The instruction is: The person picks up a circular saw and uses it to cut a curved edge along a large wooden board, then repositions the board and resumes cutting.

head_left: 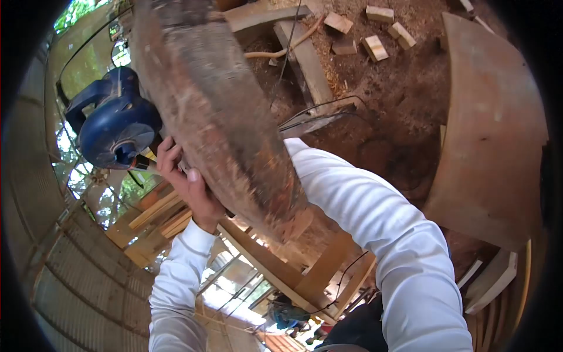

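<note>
A long, rough, brown piece of timber [217, 111] slants from the top of the view down to the middle. My left hand [186, 182] grips its left edge, with the thumb against the wood and the fingers bent. Just beyond those fingertips is a blue power blower [117, 126]; a small black and orange part [139, 162] shows by its opening. My right arm, in a white sleeve [375, 217], reaches up behind the timber's right side, which hides my right hand.
Several cut wood blocks [375, 48] lie on the brown dirt floor among shavings. A large curved wooden panel [489, 135] stands at the right. Wooden beams [305, 64] and thin cables cross the top middle. A wooden frame [264, 258] is below, corrugated sheeting [88, 281] at lower left.
</note>
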Motion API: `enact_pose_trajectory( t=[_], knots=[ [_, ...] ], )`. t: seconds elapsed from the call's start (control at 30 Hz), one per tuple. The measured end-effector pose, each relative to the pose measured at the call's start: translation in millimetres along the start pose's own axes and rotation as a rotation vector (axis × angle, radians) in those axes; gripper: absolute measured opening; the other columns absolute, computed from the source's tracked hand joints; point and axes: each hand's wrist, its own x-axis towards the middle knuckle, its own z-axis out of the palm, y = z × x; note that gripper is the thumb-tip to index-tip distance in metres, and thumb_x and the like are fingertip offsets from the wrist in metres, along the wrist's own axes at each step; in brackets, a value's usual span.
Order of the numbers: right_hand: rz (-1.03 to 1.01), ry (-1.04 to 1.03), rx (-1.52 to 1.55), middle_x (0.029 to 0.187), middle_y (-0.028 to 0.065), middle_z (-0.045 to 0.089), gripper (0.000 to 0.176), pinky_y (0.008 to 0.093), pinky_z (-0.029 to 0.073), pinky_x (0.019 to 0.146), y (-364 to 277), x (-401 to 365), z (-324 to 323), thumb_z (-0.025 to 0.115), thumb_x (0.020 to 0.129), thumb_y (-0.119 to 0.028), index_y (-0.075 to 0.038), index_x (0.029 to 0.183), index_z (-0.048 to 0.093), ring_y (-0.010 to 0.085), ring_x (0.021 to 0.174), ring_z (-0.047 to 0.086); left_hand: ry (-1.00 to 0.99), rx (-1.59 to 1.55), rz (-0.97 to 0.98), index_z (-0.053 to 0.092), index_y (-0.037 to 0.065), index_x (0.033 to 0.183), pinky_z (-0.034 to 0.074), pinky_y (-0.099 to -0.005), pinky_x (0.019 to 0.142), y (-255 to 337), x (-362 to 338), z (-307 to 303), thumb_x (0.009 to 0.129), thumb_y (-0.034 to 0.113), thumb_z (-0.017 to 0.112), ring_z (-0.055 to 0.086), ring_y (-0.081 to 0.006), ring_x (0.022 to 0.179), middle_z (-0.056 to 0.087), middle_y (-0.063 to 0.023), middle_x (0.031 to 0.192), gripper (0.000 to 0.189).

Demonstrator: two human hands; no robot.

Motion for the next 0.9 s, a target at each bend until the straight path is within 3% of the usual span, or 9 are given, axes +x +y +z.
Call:
enact_pose_trajectory(
  t=[0.1,0.33,0.57,0.67,0.77,0.8,0.83,0.87,0.9],
  knots=[
    [0.012,0.040,-0.028,0.106,0.0165,0.077,0.026,0.0443,0.058,0.085,0.6,-7.0,-6.4,0.058,0.094,-0.017,-0.010,0.110,0.077,0.0338,0.097,0.075,-0.024,-0.033,0.052,0.043,0.001,0.139,0.027,-0.0464,0.118,1.4,1.5,-1.8,0.102,0.043,0.047,0.038,-0.0300,0.141,0.035,-0.0194,0.153,0.057],
    [0.027,0.280,0.059,0.104,0.0172,0.077,0.023,0.0423,0.058,0.083,10.7,-22.5,-20.6,0.062,0.092,-0.013,-0.008,0.110,0.076,0.0339,0.093,0.075,0.011,0.059,0.130,0.050,-0.002,0.137,0.029,-0.0481,0.117,4.0,2.2,-3.0,0.101,0.032,0.047,0.042,-0.0382,0.137,0.042,-0.0257,0.149,0.049],
    [0.094,0.967,0.170,0.103,0.0180,0.077,0.022,0.0402,0.058,0.081,60.3,-97.4,-74.6,0.066,0.089,-0.009,-0.005,0.110,0.074,0.0341,0.089,0.075,0.120,0.129,0.241,0.062,0.001,0.125,0.036,-0.0481,0.113,3.9,6.1,-3.7,0.098,0.024,0.052,0.052,-0.0407,0.128,0.056,-0.0225,0.137,0.036],
    [0.219,1.020,0.056,0.103,0.0167,0.077,0.023,0.0362,0.056,0.082,81.8,-180.1,-75.6,0.064,0.094,-0.014,-0.004,0.112,0.073,0.0214,0.090,0.072,0.216,0.108,0.241,0.066,0.006,0.121,0.039,-0.0490,0.111,6.7,5.3,0.2,0.098,0.025,0.058,0.054,-0.0397,0.127,0.060,-0.0204,0.132,0.031],
    [0.353,0.726,-0.116,0.103,0.0189,0.076,0.023,0.0404,0.055,0.087,69.5,-284.4,-53.3,0.064,0.095,-0.015,-0.003,0.114,0.070,0.0363,0.098,0.072,0.349,0.057,0.160,0.068,0.008,0.113,0.043,-0.0492,0.109,19.6,-4.3,5.5,0.097,0.028,0.061,0.059,-0.0385,0.122,0.064,-0.0176,0.127,0.026],
    [0.241,0.638,-0.442,0.101,0.0217,0.074,0.021,0.0438,0.056,0.082,81.6,-320.6,-40.2,0.064,0.094,-0.012,-0.003,0.112,0.069,0.0395,0.096,0.072,0.290,0.056,0.069,0.069,0.009,0.111,0.041,-0.0559,0.110,28.3,-7.7,1.7,0.096,0.029,0.062,0.058,-0.0372,0.126,0.065,-0.0166,0.127,0.026],
    [0.341,0.438,-0.346,0.099,0.0245,0.072,0.020,0.0480,0.056,0.078,70.7,-354.9,-31.6,0.065,0.092,-0.012,-0.004,0.109,0.069,0.0413,0.091,0.071,0.281,0.181,0.029,0.071,0.010,0.114,0.034,-0.0616,0.113,41.9,-9.2,-0.1,0.091,0.026,0.063,0.053,-0.0394,0.131,0.064,-0.0176,0.130,0.028],
    [0.268,0.199,-0.473,0.093,0.0253,0.071,0.014,0.0522,0.055,0.073,71.4,-393.2,-28.1,0.068,0.091,-0.012,-0.003,0.101,0.068,0.0441,0.084,0.070,0.254,0.298,-0.024,0.072,0.012,0.116,0.027,-0.0673,0.116,61.7,-20.4,-4.3,0.086,0.022,0.064,0.048,-0.0416,0.136,0.062,-0.0186,0.133,0.033],
    [0.066,0.046,-0.594,0.089,0.0252,0.071,0.014,0.0541,0.056,0.073,93.0,-435.4,-21.9,0.067,0.093,-0.018,-0.004,0.095,0.067,0.0467,0.083,0.069,0.397,0.123,-0.029,0.071,0.008,0.109,0.036,-0.0656,0.109,97.6,-51.6,-12.8,0.082,0.018,0.067,0.046,-0.0448,0.135,0.058,-0.0251,0.134,0.029]
  ],
)
